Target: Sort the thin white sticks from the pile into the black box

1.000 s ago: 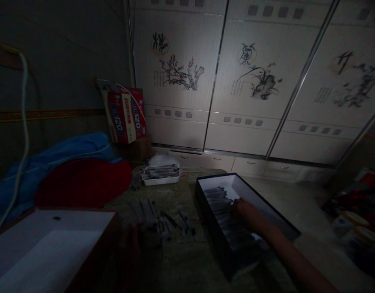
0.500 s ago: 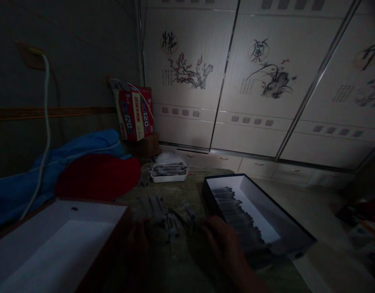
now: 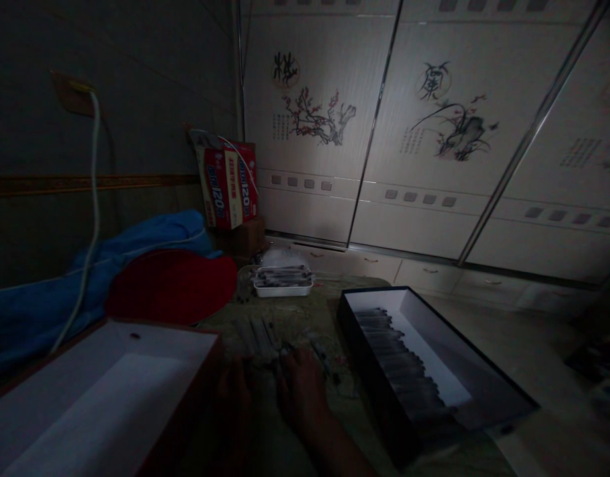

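Note:
The scene is very dark. My right hand (image 3: 299, 391) rests on a loose pile of thin grey sticks (image 3: 265, 334) on the table, its fingers curled over them. My left hand (image 3: 235, 397) lies close beside it, at the edge of the same pile; its fingers are too dim to make out. To the right stands a black box (image 3: 483, 371) with a white inside, and a row of the same sticks (image 3: 394, 358) lies along its left side.
A large open box (image 3: 101, 391) with a white inside fills the lower left. Behind it lie a red round lid (image 3: 173, 285), blue cloth (image 3: 61, 291), a white tray of sticks (image 3: 282, 281) and a red carton (image 3: 230, 185). Painted wardrobe doors (image 3: 424, 132) stand behind.
My right hand has left the black box and moved left onto the loose sticks next to my left hand. The view has shifted a little to the left.

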A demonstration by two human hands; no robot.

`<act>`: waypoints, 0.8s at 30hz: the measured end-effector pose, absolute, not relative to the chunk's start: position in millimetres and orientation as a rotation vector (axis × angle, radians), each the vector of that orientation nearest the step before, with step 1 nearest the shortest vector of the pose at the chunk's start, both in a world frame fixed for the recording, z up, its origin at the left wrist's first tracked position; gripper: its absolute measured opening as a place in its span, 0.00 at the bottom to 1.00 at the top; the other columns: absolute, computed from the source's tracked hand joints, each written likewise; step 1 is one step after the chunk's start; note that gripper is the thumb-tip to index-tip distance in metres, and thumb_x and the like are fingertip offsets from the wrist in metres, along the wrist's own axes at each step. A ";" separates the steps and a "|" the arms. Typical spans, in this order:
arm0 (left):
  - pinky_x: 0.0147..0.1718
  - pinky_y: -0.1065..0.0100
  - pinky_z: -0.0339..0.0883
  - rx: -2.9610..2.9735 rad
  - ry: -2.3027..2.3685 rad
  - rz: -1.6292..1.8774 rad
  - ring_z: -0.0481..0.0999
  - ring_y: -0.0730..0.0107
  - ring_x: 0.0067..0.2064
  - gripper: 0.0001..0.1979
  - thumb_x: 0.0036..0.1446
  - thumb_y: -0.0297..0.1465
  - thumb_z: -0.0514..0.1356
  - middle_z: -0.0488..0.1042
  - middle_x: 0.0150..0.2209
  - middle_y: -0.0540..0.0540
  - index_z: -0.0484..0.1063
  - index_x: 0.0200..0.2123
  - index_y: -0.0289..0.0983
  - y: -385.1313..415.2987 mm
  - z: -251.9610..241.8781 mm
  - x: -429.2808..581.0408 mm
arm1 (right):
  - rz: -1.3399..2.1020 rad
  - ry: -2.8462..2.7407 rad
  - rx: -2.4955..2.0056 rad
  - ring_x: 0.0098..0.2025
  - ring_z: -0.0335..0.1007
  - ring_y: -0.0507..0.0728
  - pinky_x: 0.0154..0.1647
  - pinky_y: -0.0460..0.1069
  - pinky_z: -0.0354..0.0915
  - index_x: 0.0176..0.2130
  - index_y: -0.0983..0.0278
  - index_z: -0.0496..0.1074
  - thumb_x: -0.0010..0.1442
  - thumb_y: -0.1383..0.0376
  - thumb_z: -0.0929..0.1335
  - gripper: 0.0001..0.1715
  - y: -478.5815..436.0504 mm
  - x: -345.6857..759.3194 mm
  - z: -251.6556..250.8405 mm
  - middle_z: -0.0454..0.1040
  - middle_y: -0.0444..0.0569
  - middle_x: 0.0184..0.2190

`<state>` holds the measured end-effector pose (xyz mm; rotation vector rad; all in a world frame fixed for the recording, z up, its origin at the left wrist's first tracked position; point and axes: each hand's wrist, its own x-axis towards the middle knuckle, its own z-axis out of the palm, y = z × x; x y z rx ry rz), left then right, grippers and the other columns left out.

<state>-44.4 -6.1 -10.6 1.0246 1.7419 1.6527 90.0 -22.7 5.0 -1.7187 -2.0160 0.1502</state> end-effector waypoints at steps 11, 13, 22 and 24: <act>0.41 0.58 0.70 0.999 1.778 1.654 0.73 0.63 0.44 0.16 0.58 0.37 0.56 0.71 0.47 0.45 0.68 0.47 0.36 -16.6 -1.4 -32.4 | 0.114 -2.008 -1.951 0.47 0.67 0.64 0.47 0.57 0.59 0.41 0.67 0.73 0.58 0.69 0.63 0.13 17.1 54.9 21.4 0.73 0.58 0.42; 0.41 0.57 0.70 1.001 1.785 1.657 0.73 0.62 0.44 0.16 0.58 0.37 0.56 0.71 0.48 0.45 0.68 0.48 0.36 -17.6 0.7 -31.3 | 0.126 -1.997 -2.006 0.46 0.68 0.64 0.46 0.57 0.60 0.42 0.69 0.73 0.58 0.71 0.62 0.14 25.6 51.0 21.5 0.74 0.60 0.41; 0.42 0.57 0.70 0.991 1.807 1.667 0.73 0.63 0.45 0.16 0.58 0.37 0.56 0.71 0.48 0.45 0.68 0.48 0.37 -17.9 4.6 -31.4 | 0.198 -2.069 -2.089 0.43 0.74 0.63 0.38 0.54 0.66 0.41 0.71 0.73 0.59 0.76 0.59 0.17 32.6 48.0 28.7 0.76 0.63 0.38; 0.42 0.58 0.70 0.994 1.807 1.667 0.73 0.63 0.45 0.16 0.58 0.37 0.56 0.71 0.48 0.45 0.68 0.48 0.37 -18.5 4.5 -32.0 | 0.223 -2.088 -2.093 0.42 0.74 0.64 0.36 0.54 0.67 0.41 0.72 0.74 0.59 0.77 0.59 0.17 32.1 48.3 29.8 0.76 0.65 0.38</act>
